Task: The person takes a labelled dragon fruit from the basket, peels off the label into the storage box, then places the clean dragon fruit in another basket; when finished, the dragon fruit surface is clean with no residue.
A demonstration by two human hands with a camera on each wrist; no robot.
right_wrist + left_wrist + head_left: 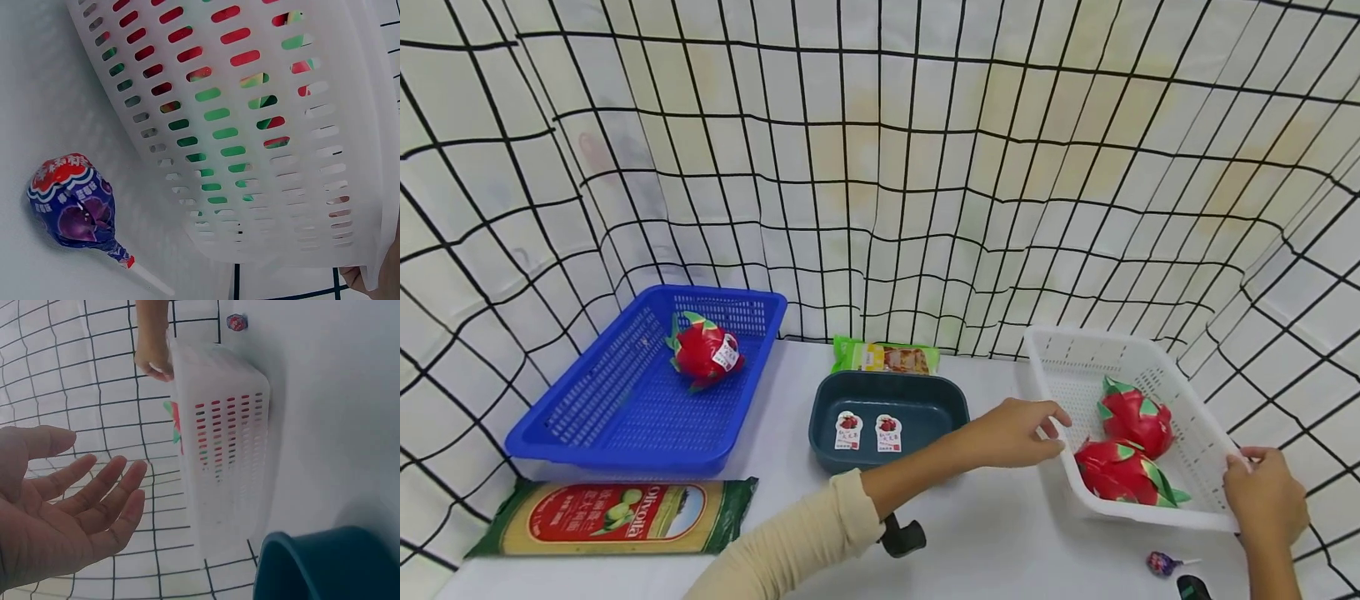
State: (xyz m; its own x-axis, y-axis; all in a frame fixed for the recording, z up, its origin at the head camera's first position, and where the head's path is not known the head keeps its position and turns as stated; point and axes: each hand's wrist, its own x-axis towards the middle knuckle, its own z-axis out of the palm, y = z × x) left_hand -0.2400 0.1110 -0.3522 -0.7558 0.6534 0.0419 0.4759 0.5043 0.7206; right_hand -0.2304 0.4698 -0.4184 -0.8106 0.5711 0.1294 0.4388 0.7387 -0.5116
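My right hand (1266, 492) grips the right front corner of a white plastic basket (1052, 367), its fingers curled at the rim. In the right wrist view, part of that hand (356, 279) shows below the basket's rim (369, 187). Two red dragon fruits with green tips, one further back (1138, 421) and one in front (1120, 477), lie inside the basket. Just off the basket's left rim is my left hand (1026, 429), holding nothing. The left wrist view shows this hand (75, 506) palm up with loosely bent fingers, apart from the basket's side wall (228, 462).
A dark teal bin (925, 400) with two stickered labels stands mid-table, a green snack packet (887, 358) behind it. At left are a blue basket (617, 417) with another dragon fruit (703, 354) and a pasta bag (617, 518). A lollipop (1163, 564) lies before the white basket.
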